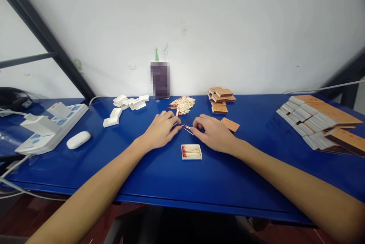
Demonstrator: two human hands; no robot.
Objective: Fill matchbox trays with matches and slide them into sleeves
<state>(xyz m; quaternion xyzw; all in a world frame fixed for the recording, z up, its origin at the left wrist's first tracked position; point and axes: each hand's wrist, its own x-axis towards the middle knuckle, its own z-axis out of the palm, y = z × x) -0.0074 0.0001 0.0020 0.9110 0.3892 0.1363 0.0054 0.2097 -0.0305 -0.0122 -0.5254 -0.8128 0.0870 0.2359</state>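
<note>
My left hand point(161, 129) is closed, thumb and fingers pinched on a matchstick whose tip sticks out toward the middle. Facing it, my right hand point(212, 133) is curled, its fingertips together on matchsticks point(187, 131) with red heads pointing left. Just in front of both hands, a white matchbox tray point(191, 158) holds a row of matches, red heads at the left. Beyond my fingers lies a loose pile of matches point(184, 105). An orange matchbox sleeve point(230, 125) lies flat behind my right hand, which partly hides it.
White empty trays point(138, 104) lie at the back left, orange sleeves point(219, 108) at the back right. Stacked matchboxes point(310, 118) stand far right. At left are a white earbud case point(78, 140) and a power strip point(57, 137) with cables. A pixelated dark phone-like object point(161, 80) leans on the wall.
</note>
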